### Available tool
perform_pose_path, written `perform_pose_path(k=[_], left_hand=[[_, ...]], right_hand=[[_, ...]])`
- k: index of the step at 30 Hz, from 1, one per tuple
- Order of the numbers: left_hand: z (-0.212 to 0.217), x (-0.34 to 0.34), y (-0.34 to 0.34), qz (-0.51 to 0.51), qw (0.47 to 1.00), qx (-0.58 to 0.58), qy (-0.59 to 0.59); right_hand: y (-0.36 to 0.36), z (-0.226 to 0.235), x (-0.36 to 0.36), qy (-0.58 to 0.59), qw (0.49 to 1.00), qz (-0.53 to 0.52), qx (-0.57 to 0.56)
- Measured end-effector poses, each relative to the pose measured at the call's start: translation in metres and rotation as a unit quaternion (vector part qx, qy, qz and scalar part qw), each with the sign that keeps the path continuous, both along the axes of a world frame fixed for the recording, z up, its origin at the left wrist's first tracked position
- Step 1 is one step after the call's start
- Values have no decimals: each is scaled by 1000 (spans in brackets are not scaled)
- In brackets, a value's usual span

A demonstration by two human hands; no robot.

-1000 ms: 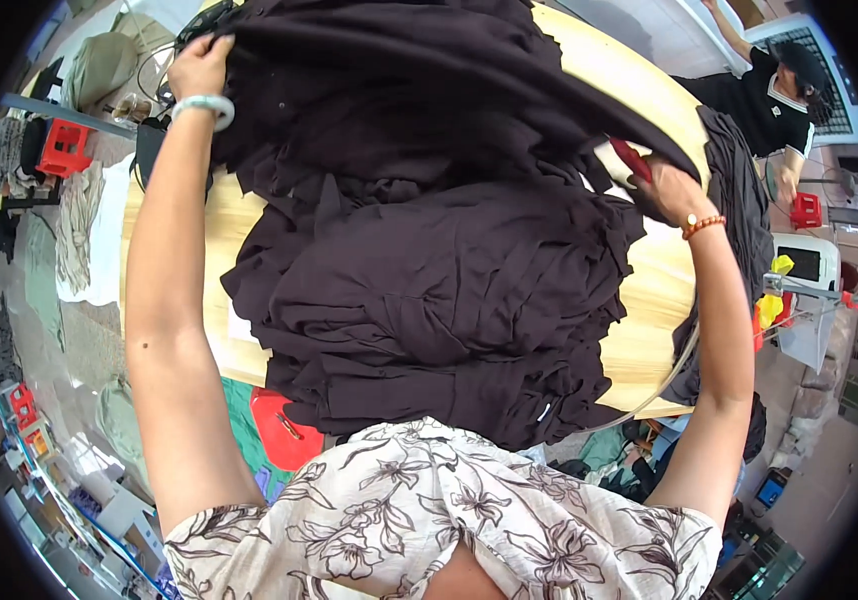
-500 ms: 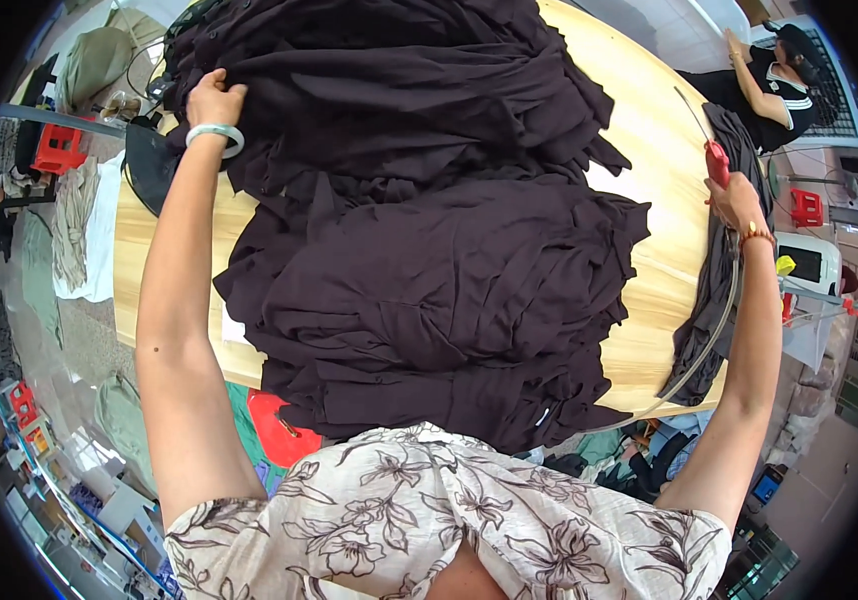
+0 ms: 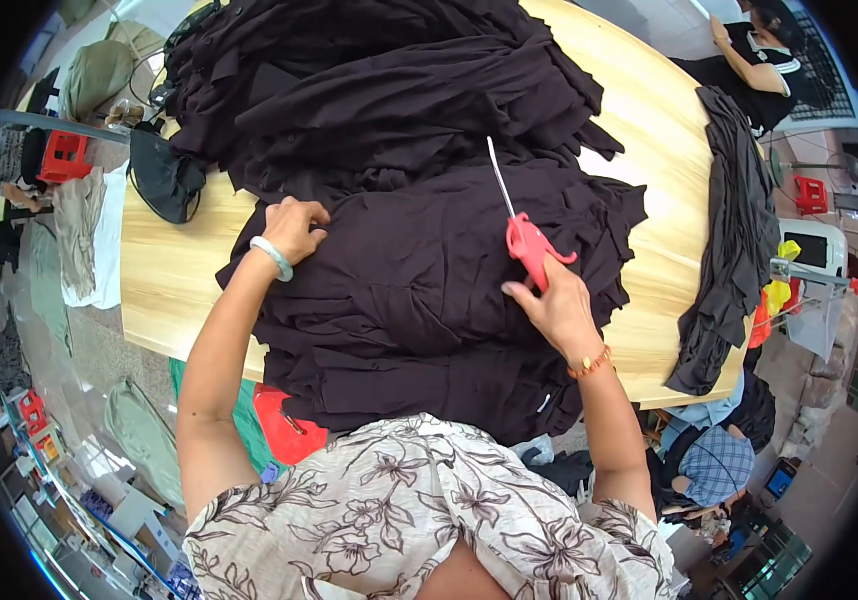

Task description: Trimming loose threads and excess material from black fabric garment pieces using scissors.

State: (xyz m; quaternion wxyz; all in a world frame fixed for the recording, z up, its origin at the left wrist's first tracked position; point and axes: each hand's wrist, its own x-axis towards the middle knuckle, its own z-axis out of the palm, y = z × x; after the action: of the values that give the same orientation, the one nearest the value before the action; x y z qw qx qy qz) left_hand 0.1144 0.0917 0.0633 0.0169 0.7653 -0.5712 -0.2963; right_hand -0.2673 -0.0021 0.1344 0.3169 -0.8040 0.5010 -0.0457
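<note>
Right hand [image 3: 561,308] clamped on red gun [image 3: 531,250], nozzle over dark garments [image 3: 399,290] piled on bench [image 3: 659,270], left hand [image 3: 291,228] curled at pile's left edge, can't tell if pinching; best hold cloth flat, nozzle tip clear of folds.

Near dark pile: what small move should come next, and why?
Probably smooth the near dark pile with the left hand: creases run across the pile's middle, that hand is at its left edge, and the right hand is occupied, holding the red tool over it.
</note>
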Motion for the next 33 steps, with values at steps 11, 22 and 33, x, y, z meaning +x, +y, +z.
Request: perform_pose_path(k=[11,22,33], left_hand=[[140,-68,140,-119,971,-202,43],[76,-88,163,22,961,-275,-31],[79,-67,88,-63,959,-275,11]], right_hand=[[5,40,-95,-27,999,-13,-14],[33,34,-115,-7,996,-85,-21],[-28,-16,-16,-29,993,94,-61]])
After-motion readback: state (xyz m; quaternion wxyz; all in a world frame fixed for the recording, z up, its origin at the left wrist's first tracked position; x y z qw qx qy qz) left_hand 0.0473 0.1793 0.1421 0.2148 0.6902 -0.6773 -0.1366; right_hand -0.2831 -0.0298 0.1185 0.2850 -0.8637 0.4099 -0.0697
